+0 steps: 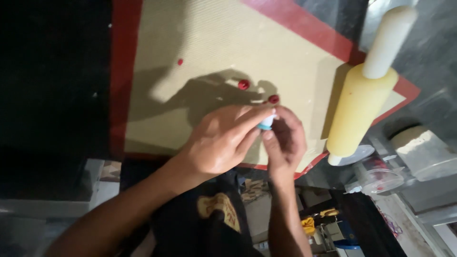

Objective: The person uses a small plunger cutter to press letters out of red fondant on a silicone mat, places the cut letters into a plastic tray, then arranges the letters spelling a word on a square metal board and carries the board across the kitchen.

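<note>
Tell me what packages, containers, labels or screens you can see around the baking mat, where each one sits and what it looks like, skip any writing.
Clear plastic tub: right of the mat's lower corner, round, see-through, with something red inside.
Yellow and black item: lower down, right of the right hand's forearm, small; too blurred to tell what kind.
Blue item: just beside it, too blurred to tell.
Emblem: on the dark clothing below the left hand, rounded, tan.
No screens or signs show.
</note>
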